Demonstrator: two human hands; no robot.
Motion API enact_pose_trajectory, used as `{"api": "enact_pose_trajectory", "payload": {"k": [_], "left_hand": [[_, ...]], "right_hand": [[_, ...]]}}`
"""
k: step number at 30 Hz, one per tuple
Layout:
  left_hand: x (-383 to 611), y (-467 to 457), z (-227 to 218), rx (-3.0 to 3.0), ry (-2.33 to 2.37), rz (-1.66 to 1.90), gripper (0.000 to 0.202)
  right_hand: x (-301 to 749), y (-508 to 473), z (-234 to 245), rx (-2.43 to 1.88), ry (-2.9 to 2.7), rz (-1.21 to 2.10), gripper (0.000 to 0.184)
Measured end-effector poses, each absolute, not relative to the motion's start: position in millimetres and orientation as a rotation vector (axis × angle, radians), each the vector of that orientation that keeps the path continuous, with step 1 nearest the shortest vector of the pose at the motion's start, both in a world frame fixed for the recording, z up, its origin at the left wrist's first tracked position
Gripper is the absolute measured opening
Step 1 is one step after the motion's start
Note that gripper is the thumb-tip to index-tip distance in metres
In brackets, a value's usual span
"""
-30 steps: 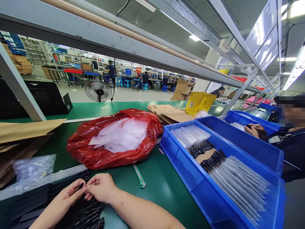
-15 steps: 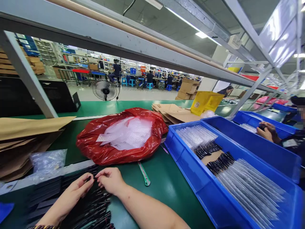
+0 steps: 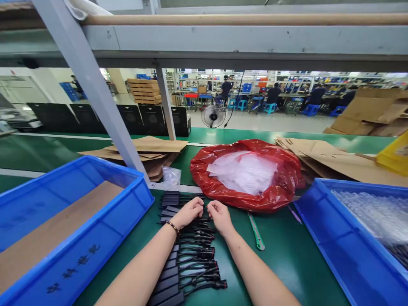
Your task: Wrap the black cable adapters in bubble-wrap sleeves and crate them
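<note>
My left hand, a beaded bracelet at its wrist, is closed in a pinch above a row of black box-shaped modules with short cables. Facing it, a small gap away, my right hand is also closed, thumb and fingertips together. What lies between the fingers of either hand is hidden or too small to name. The cables run rightward from the modules and end in round black connectors, some with red inside. To the right of my right hand lies a green box cutter on the green table.
Behind the hands sits a red plastic bag holding bubble-wrap pouches. A blue bin with cardboard inside stands left; another blue bin with clear-wrapped items stands right. Flat cardboard lies behind. A slanted metal post rises at left.
The view has swung left, bringing the left blue bin into sight and carrying the right bin toward the edge. Both hands stay close together over the cables, with a small gap now visible between them.
</note>
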State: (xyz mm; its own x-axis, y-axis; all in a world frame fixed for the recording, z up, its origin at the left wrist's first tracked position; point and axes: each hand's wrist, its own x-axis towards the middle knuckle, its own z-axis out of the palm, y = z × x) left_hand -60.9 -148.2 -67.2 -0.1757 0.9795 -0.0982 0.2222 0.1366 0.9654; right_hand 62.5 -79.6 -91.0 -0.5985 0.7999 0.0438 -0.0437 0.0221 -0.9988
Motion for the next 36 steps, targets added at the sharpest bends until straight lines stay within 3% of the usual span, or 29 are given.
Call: {"api": "enact_pose_trajectory", "payload": {"k": [11, 25, 31, 36], "left_hand": [[-61, -152, -66, 1.279, 1.605, 1.08, 0.006], [-61, -152, -68, 1.292, 1.513, 1.052, 0.021], [-63, -151, -68, 1.267, 1.501, 1.085, 0.011], [-61, -150, -66, 1.27, 1.559, 1.098, 0.02]], "right_hand": [[66, -80, -90, -0.716, -1.781, 1.487, 0.021], [64, -78, -100, -0.671, -1.906, 1.418, 0.016], [65, -70, -101, -0.708, -1.743, 1.534, 0.015], [72, -53, -106, -0.824, -1.602, 1.456, 0.02]]}}
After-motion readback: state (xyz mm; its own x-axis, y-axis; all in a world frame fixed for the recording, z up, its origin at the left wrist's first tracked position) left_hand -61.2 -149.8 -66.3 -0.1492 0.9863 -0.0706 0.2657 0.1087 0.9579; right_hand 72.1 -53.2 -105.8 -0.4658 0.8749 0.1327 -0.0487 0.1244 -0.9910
